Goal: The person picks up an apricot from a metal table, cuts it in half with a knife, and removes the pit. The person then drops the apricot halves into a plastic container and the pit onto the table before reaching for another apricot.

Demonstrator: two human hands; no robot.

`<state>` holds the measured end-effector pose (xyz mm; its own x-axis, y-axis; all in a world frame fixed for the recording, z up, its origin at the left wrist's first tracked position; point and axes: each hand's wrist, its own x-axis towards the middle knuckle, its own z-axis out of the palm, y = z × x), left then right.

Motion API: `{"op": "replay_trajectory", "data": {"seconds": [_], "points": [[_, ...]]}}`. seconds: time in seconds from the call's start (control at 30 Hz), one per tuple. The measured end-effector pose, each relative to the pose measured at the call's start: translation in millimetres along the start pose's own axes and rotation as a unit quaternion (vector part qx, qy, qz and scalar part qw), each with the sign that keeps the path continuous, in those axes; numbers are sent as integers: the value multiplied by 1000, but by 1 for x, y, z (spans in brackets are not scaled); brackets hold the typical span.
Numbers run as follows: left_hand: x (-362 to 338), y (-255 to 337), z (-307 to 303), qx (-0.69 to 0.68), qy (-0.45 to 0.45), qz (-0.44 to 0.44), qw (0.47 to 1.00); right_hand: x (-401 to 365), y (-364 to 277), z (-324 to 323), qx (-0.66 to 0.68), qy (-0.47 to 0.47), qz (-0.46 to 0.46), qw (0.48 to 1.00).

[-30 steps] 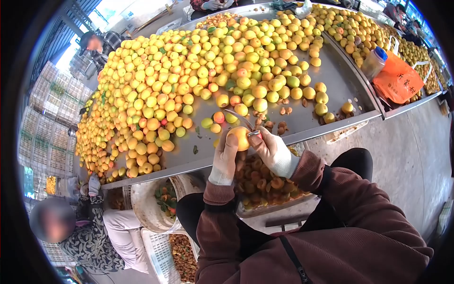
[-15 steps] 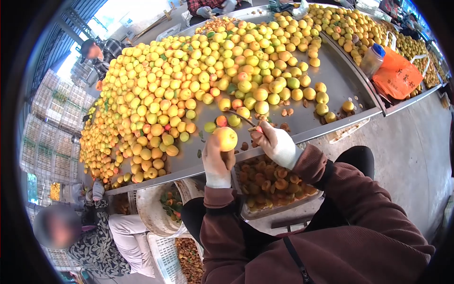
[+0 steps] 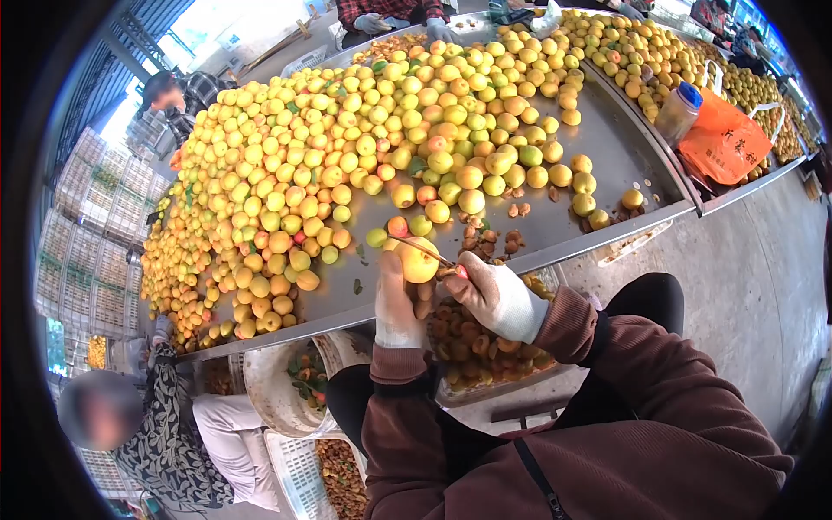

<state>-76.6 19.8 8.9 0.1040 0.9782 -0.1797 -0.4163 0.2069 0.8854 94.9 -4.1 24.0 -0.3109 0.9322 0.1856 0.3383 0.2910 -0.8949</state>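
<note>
Right at the table's near edge, the left hand (image 3: pixel 397 299), in a white knit glove, is curled around a round yellow-orange apricot (image 3: pixel 419 260), thumb and fingers pressed against its underside and back. The right hand (image 3: pixel 496 299), gloved the same way, pinches a thin-bladed knife with a red handle (image 3: pixel 433 257); the blade lies slantwise across the top of the fruit, touching its skin. Both hands sit close together, knuckles nearly meeting just under the fruit.

Directly below the grip is a shallow tray of halved, brownish-orange apricots (image 3: pixel 485 347). Just beyond the held fruit, a small scatter of brown pits (image 3: pixel 490 238) lies on the grey sheet-metal table (image 3: pixel 607 147). Farther out from the hands, a large heap of yellow apricots (image 3: pixel 347 130) covers most of that surface. Well off to the right of the grip, an orange plastic bag (image 3: pixel 724 143) rests beside a clear jar with a blue lid (image 3: pixel 678 111). Down to the left of the left wrist stands a pale round bucket (image 3: pixel 269 381), with a seated co-worker in patterned clothing (image 3: pixel 165 433) beyond it.
</note>
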Motion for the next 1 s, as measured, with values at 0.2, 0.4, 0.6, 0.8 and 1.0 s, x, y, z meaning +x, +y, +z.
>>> {"op": "replay_trajectory", "data": {"seconds": [0.2,0.4,0.6,0.8,1.0], "points": [[-6,13,4,191,-28,68,979,-6,15,6,-20,7,-11,1000],[-3,0,14,123,12,128,984,-4,10,-6,-61,12,-24,998],[-7,6,12,435,8,283,855,-2,29,-6,-92,2,-22,996],[0,-20,7,-68,-55,112,990,-7,30,0,-127,16,-2,992],[-10,-6,20,212,31,264,941,-1,33,3,-160,1,1,987]]}}
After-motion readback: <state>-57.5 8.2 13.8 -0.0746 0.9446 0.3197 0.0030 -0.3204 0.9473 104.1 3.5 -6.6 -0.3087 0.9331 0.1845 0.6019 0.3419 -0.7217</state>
